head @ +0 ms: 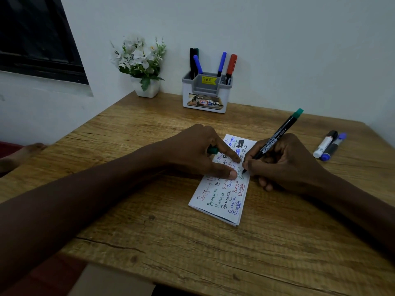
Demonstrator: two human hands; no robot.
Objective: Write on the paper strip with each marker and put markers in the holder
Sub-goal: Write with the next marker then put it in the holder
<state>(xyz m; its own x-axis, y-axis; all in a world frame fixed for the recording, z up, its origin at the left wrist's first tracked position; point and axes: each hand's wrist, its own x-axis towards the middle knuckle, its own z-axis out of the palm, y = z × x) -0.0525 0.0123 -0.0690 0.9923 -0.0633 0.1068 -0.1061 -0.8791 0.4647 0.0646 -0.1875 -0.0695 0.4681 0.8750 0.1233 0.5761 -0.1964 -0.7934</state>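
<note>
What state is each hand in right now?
The left hand holds the green cap; its forefinger and thumb press the paper strip.
The right hand grips the green marker, tip on the paper strip.

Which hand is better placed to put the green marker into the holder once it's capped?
Right. The right hand grips the green marker, with bare table between it and the holder. The left hand presses the paper strip and holds the green cap.
</note>
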